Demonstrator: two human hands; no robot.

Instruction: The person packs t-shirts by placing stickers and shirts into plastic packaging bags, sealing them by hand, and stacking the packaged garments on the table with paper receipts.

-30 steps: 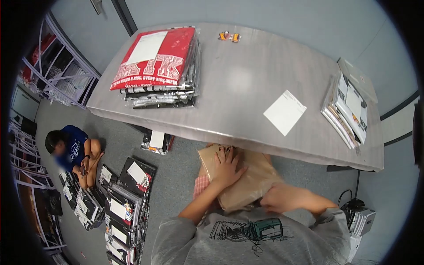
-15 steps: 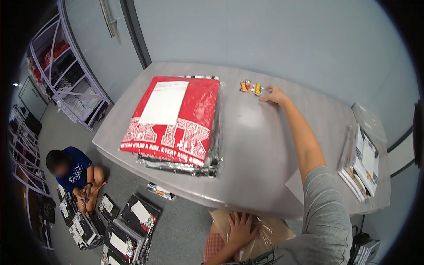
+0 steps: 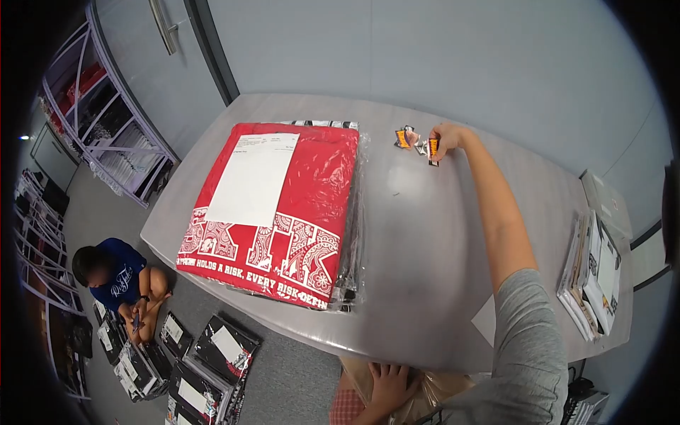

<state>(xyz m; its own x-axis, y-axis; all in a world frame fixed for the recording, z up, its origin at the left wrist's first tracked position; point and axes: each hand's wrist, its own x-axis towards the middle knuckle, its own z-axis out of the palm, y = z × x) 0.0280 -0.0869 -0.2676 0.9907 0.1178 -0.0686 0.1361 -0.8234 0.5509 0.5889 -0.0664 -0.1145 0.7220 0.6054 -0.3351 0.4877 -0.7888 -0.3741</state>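
Note:
At the back of the table, my right hand pinches a small orange and black packet by its side. Other small packets lie just left of it. Below the table's front edge, my left hand rests with fingers spread on a brown plastic-wrapped package on my lap. A stack of bagged garments, a red one on top with a white paper, lies on the left half of the table.
A pile of papers and packets and a pale box stand at the table's right end. A person sits on the floor at left, beside stacks of black bagged garments. Shelving stands behind.
My right hand has gone from the lap package up to the small packets and closed on one. My left hand stays on the package. The view has shifted toward the back of the table.

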